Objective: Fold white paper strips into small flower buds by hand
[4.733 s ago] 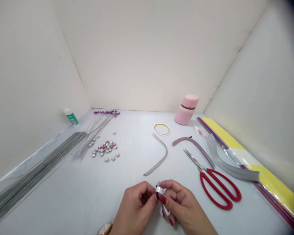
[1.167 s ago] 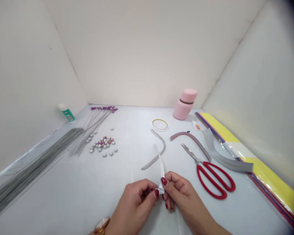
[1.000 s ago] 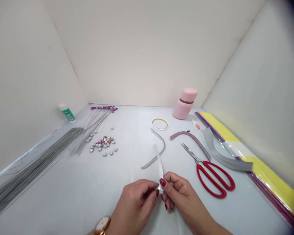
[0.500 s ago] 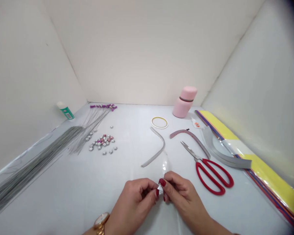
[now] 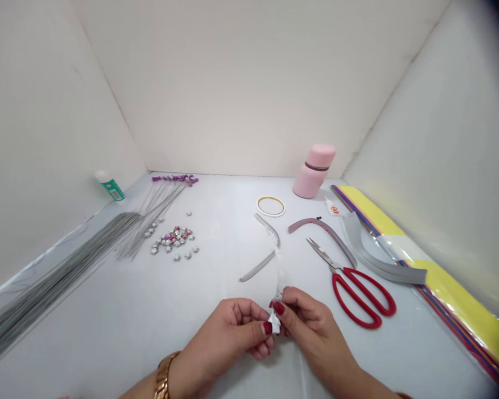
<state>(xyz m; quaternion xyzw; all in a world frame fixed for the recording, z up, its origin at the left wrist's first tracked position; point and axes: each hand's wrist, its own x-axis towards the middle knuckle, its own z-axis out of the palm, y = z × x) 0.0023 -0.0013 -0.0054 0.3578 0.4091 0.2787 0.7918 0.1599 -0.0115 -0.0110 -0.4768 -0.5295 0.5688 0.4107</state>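
Note:
Near the front edge, my left hand [image 5: 237,335] pinches a small folded piece of silvery white paper strip [image 5: 275,323] between thumb and fingers. My right hand [image 5: 310,327] grips the same strip from the other side, its thumb near the fold. The strip's loose end [image 5: 281,274] rises away from my fingers and passes over a curved grey strip bundle [image 5: 258,267]. To the right lie red-handled scissors [image 5: 357,296], closed, and a pinkish strip bundle [image 5: 330,231]. Small folded stars [image 5: 174,238] are heaped at the left.
Thin wires [image 5: 66,280] and purple-tipped stems [image 5: 162,205] lie left, near a glue stick [image 5: 111,187]. A tape ring [image 5: 271,206] and pink bottle [image 5: 314,172] stand farther back. Wide grey strips [image 5: 382,266] and yellow sheets [image 5: 453,299] lie right.
My left hand has turned, showing more of its fingers and the watch band. The folded piece shows more openly, and the strip's loose end now lies across the grey bundle.

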